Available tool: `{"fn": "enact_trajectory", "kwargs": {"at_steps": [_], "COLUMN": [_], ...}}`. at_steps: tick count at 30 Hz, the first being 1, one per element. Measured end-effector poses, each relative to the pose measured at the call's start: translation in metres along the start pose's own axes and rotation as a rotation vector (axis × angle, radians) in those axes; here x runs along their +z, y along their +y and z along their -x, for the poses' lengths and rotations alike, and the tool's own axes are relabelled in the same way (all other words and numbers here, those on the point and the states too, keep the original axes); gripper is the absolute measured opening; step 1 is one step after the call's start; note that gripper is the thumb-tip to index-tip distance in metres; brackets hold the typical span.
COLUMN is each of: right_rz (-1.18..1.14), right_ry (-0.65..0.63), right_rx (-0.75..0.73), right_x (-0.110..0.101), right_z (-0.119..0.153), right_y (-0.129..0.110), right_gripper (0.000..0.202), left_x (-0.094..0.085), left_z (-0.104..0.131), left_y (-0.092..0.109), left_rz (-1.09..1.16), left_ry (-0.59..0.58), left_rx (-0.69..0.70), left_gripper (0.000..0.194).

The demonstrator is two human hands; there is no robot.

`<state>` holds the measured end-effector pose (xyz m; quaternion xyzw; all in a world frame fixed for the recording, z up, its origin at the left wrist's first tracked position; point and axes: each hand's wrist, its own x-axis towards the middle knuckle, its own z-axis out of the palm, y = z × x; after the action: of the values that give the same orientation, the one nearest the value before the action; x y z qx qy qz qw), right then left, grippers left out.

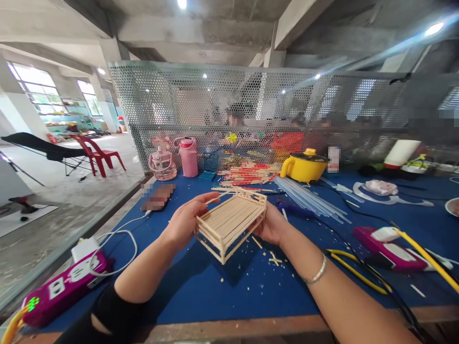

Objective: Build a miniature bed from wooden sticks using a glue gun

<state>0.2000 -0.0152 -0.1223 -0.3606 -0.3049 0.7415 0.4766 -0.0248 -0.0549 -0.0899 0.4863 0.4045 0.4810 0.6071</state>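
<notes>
Holding stick frame (232, 216) between left hand (184, 219) and right hand (274, 225); decked and railed, apparently mostly built; cannot tell of joints left undone

Lil pale wood-stick frame (233, 220), looks like a mini bed w/ a slatted flat top, low rails at both ends + thin legs. Held up mid-frame, tilted, 1 corner pointing to bottom of pic.

Both hands' fingers (205, 199) hold wooden frame (231, 222) above blue table (201, 301).
</notes>
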Motion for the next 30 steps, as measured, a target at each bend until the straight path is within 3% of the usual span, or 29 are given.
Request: {"fn": "enact_trajectory", "kwargs": {"at_steps": [3, 7, 11, 15, 18, 23, 27, 30], "right_rz": [0.047, 0.122, 0.168, 0.194, 0.200, 0.201, 0.168, 0.131], "right_ry": [0.103, 0.118, 0.145, 0.162, 0.167, 0.142, 0.170, 0.230], "right_rx": [-0.148, -0.339, -0.306, -0.291, -0.311, -0.336, -0.351, -0.355], "right_x": [0.003, 0.012, 0.012, 0.010, 0.014, 0.025, 0.020, 0.010], "right_z": [0.001, 0.002, -0.003, -0.004, 0.001, 0.010, 0.004, -0.006], "right_y": [0.000, 0.003, 0.005, 0.005, 0.006, 0.010, 0.012, 0.013], "right_gripper": [0.041, 0.021, 0.009, 0.011, 0.018, 0.026, 0.024, 0.019], "left_x": [0.002, 0.009, 0.015, 0.016, 0.014, 0.002, -0.003, 0.000], "left_z": [0.000, 0.004, 0.010, 0.012, 0.008, -0.013, -0.020, -0.016], "left_y": [-0.004, -0.010, -0.009, -0.007, -0.011, -0.025, -0.028, -0.025], "left_rz": [-0.007, 0.063, 0.133, 0.048, -0.041, -0.212, -0.145, -0.111], "left_ry": [0.033, 0.023, -0.106, -0.178, -0.107, 0.210, 0.198, 0.083], "left_rx": [0.006, -0.018, 0.002, 0.124, 0.178, 0.237, 0.108, 0.022], "left_gripper": [0.043, 0.043, 0.048, 0.045, 0.042, 0.039, 0.046, 0.057]}}
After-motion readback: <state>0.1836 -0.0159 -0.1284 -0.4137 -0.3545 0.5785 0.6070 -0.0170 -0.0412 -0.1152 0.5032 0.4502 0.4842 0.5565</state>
